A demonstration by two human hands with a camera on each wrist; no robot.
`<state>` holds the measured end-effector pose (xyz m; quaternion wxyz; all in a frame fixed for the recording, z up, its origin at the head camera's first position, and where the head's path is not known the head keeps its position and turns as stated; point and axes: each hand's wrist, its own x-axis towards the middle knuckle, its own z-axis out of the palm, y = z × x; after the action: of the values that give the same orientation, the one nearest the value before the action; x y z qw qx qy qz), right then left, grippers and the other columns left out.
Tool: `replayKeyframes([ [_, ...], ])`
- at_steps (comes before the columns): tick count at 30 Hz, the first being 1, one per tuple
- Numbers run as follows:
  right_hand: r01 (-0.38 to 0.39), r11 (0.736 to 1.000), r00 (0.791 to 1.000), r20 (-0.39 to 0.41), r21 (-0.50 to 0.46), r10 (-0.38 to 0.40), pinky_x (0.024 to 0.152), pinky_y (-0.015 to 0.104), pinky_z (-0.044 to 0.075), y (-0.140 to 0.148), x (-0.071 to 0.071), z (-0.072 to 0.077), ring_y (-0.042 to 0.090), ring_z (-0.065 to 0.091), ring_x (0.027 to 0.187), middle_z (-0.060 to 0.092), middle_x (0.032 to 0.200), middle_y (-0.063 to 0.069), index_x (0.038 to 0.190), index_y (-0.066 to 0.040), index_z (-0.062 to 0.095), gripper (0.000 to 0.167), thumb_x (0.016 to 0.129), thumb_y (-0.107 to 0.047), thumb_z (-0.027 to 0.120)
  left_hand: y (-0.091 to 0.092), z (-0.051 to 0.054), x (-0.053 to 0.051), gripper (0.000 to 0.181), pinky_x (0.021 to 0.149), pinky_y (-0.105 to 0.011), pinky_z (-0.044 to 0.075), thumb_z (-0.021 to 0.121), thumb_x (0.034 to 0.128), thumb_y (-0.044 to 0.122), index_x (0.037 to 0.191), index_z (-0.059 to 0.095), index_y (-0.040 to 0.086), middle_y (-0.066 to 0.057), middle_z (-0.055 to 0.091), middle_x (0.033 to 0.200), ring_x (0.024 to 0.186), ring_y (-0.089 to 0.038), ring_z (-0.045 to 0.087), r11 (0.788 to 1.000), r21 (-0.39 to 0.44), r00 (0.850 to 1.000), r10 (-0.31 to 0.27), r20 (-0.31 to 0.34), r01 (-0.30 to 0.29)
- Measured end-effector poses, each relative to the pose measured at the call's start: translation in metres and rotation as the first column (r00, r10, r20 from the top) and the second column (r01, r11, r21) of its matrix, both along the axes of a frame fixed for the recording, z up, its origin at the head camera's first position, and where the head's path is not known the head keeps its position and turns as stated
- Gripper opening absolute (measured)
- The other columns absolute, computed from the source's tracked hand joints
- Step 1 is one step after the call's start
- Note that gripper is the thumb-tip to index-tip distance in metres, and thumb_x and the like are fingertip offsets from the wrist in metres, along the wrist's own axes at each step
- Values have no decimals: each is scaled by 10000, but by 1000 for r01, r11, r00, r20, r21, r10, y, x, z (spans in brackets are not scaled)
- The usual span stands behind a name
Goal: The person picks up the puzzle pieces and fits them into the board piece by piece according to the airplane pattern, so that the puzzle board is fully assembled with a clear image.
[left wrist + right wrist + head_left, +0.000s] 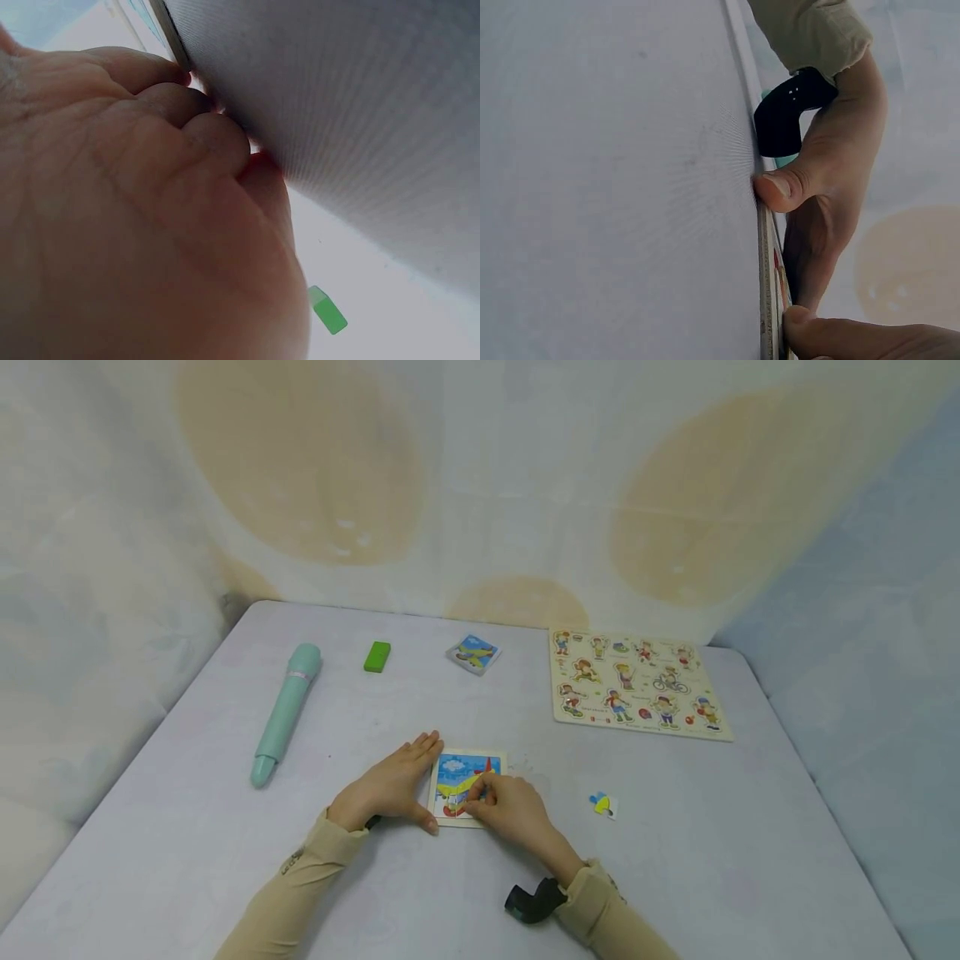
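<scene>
A small square jigsaw puzzle (pixel 452 767) with a yellow plane on blue sky lies in a pale wooden frame. My left hand (pixel 390 785) steadies it, with fairly straight fingers along the left edge and the thumb by the lower left corner. Bent over the lower right of the picture, my right hand (pixel 513 812) pinches a puzzle piece between thumb and forefinger; the hand hides most of that piece. In the right wrist view, the board's edge (pixel 767 300) runs between the left hand (pixel 832 172) and the right thumb (pixel 840 337). A loose blue and yellow piece (pixel 603 805) lies to the right.
A mint-green microphone-shaped stick (pixel 287 714) lies at the left. Farther back are a green block (pixel 377 657), a small plane picture card (pixel 474 654) and a large wooden board with figures (pixel 637 685). Patterned curtains (pixel 510 485) enclose the table.
</scene>
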<state>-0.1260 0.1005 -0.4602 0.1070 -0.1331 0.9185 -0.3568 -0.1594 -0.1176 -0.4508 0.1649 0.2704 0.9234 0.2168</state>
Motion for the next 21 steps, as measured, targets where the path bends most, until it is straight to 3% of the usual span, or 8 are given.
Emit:
replayKeyframes([
  [9,-28,999,1000,-8,-19,28,419,166,255,1,2,5,41,405,464,479,552,-88,863,-139,674,88,841,-218,707,0,-2,-2,1256,1224,-513,180,897,579,472,1505,235,-59,-212,171,1606,1505,-356,128,1000,-11,1000,-8,-15,8],
  [12,-55,996,997,41,-75,59,430,163,275,5,-1,4,39,414,475,500,562,-84,902,-142,680,113,866,-247,702,0,-3,-3,1257,1225,-510,177,899,578,468,1505,234,-60,-212,171,1606,1505,-356,128,1000,-9,1000,-8,-15,8],
  [17,-106,952,971,178,-289,163,457,186,407,20,-7,5,74,488,506,638,689,33,1036,-73,668,180,911,-203,665,0,-3,-1,1260,1223,-509,187,906,568,463,1503,242,-60,-213,187,1602,1502,-361,142,1000,-15,1000,-6,-13,6],
  [21,-104,916,958,207,-388,196,496,218,468,36,-9,10,105,530,559,701,928,160,1169,-27,634,289,925,-182,652,0,-3,-1,1257,1225,-503,186,908,568,459,1504,245,-55,-207,188,1604,1503,-358,143,1000,-29,1000,4,-11,-4],
])
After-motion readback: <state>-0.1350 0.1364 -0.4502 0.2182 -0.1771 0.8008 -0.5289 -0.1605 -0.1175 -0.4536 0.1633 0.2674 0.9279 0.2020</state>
